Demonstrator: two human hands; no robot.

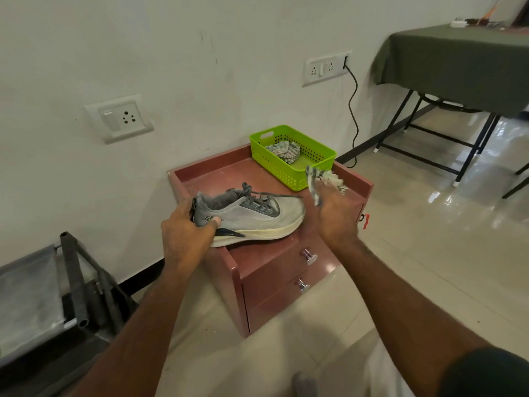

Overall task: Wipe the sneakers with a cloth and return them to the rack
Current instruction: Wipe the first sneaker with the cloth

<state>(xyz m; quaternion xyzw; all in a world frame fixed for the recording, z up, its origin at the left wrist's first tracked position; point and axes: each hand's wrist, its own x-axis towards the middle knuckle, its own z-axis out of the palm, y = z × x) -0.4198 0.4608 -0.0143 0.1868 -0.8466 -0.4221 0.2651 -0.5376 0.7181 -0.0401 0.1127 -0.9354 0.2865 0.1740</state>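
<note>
Left hand [186, 233] grips the heel of the grey sneaker [249, 217], which rests sole-down on the near edge of the red cabinet [274, 270], toe pointing right, while right hand [336, 216] holds a striped cloth [323, 180] bunched just right of the toe, near the green basket [289, 156]

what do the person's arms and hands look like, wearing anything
Both the left hand and the right hand are bare: no gloves, rings, watch or bands show. Both forearms are uncovered from wrist to elbow. The only clothing in view on an arm is a dark short sleeve on the right upper arm, at the lower right corner of the picture. No sleeve shows on the left arm.
</note>
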